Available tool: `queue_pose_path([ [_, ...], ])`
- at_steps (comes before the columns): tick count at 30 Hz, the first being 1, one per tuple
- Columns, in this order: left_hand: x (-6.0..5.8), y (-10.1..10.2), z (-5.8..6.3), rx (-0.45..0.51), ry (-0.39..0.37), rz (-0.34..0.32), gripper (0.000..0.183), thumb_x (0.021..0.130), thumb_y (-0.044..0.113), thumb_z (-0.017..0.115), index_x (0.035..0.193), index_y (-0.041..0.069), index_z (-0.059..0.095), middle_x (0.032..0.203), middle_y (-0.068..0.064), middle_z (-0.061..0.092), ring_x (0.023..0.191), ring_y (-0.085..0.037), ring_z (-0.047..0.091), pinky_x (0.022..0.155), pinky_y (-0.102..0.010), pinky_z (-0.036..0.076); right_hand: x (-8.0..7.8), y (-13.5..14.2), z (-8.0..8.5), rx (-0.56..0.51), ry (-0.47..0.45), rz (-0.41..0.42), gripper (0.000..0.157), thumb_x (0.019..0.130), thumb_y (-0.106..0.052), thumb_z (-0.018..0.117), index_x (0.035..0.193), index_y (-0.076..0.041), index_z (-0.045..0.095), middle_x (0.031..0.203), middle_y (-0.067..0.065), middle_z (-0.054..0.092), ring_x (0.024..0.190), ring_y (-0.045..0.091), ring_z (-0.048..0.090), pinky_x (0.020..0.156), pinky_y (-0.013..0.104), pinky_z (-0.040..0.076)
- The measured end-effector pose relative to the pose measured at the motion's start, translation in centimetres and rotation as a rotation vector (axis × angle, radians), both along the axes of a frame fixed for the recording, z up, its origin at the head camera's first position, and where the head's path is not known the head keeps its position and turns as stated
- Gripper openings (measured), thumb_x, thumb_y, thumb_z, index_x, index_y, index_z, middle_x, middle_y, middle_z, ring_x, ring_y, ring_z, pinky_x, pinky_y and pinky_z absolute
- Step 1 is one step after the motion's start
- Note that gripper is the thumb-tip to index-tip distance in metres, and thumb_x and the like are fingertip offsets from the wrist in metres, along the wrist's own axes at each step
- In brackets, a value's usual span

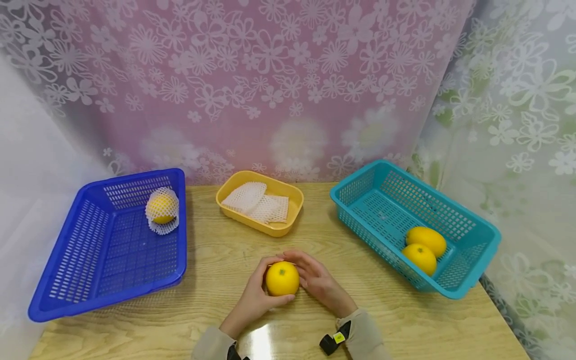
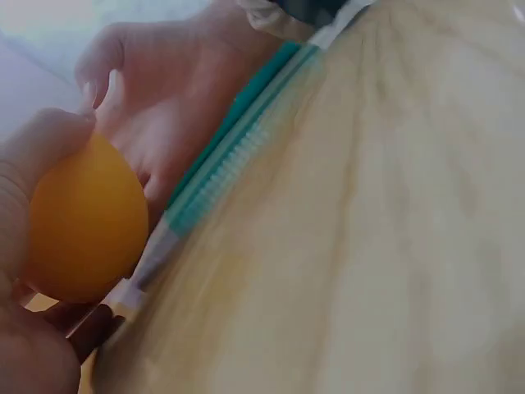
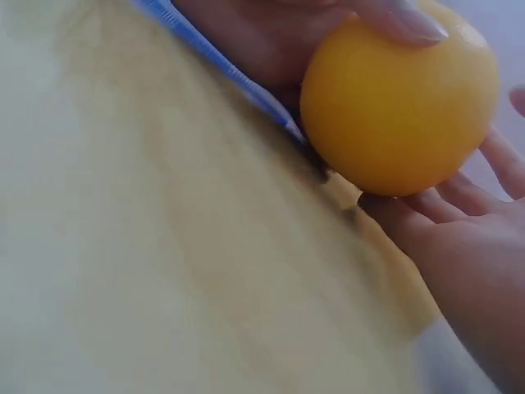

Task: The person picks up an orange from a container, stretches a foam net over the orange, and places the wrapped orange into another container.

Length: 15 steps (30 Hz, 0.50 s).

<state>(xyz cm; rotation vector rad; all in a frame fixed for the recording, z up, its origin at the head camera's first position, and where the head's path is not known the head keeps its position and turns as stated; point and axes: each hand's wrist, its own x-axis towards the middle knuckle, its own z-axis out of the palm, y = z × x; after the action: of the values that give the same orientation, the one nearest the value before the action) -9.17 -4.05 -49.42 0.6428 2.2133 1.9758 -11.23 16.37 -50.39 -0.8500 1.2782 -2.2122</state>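
Note:
Over the front middle of the table, a round yellow fruit [image 1: 282, 279] with a small green stem mark faces up. My left hand [image 1: 257, 295] grips it from the left, thumb across its near side and fingers round behind. On the other side my right hand [image 1: 318, 284] has its fingers extended along the far right of the fruit. In the right wrist view those right fingers [image 3: 459, 201] lie right at the underside of the fruit [image 3: 398, 107]. The left wrist view shows the left thumb [image 2: 49, 139] pressed on its top.
A yellow tray [image 1: 276, 231] with white foam net sleeves [image 1: 247, 197] stands at the back. The blue basket [image 1: 81, 240] on the left holds one yellow fruit in a foam net [image 1: 162, 210]. Two yellow fruits [image 1: 425, 241] lie in the teal basket [image 1: 373, 205] at right.

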Motion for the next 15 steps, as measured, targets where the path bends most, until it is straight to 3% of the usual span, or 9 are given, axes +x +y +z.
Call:
queue_pose_path([
  [4, -0.2, 0.2, -2.2, 0.002, -0.013, -0.004, 0.075, 0.068, 0.02, 0.085, 0.129, 0.023, 0.042, 0.13, 0.005, 0.047, 0.116, -0.017, 0.049, 0.096, -0.036, 0.039, -0.2, -0.1, -1.0, -0.026, 0.029, -0.021, 0.065, 0.077, 0.013, 0.021, 0.142, 0.01, 0.018, 0.146, 0.03, 0.024, 0.134, 0.036, 0.03, 0.108, 0.04, 0.029],
  [7, -0.3, 0.2, -2.8, 0.001, -0.018, -0.002, 0.076, 0.068, 0.022, 0.085, 0.129, 0.024, 0.041, 0.129, 0.005, 0.046, 0.114, -0.018, 0.049, 0.095, -0.037, 0.04, -0.3, -0.1, -1.1, -0.016, 0.072, -0.059, 0.057, 0.083, 0.012, 0.023, 0.14, 0.013, 0.021, 0.142, 0.033, 0.029, 0.132, 0.039, 0.033, 0.108, 0.041, 0.03],
  [11, -0.3, 0.1, -2.6, -0.004, -0.034, 0.007, 0.075, 0.07, 0.025, 0.084, 0.129, 0.025, 0.038, 0.129, 0.003, 0.045, 0.112, -0.018, 0.05, 0.091, -0.036, 0.042, -0.3, -0.1, -0.4, 0.09, 0.059, -0.169, 0.043, 0.094, 0.006, 0.029, 0.137, 0.013, 0.028, 0.138, 0.033, 0.035, 0.128, 0.039, 0.038, 0.105, 0.038, 0.035],
  [15, -0.1, 0.1, -1.3, -0.008, -0.055, 0.012, 0.075, 0.07, 0.022, 0.083, 0.128, 0.021, 0.036, 0.127, -0.001, 0.046, 0.109, -0.019, 0.052, 0.088, -0.036, 0.045, -1.4, -0.4, 1.6, 0.224, 0.043, -0.313, 0.038, 0.097, -0.006, 0.044, 0.131, 0.01, 0.038, 0.132, 0.033, 0.042, 0.121, 0.044, 0.044, 0.098, 0.044, 0.041],
])
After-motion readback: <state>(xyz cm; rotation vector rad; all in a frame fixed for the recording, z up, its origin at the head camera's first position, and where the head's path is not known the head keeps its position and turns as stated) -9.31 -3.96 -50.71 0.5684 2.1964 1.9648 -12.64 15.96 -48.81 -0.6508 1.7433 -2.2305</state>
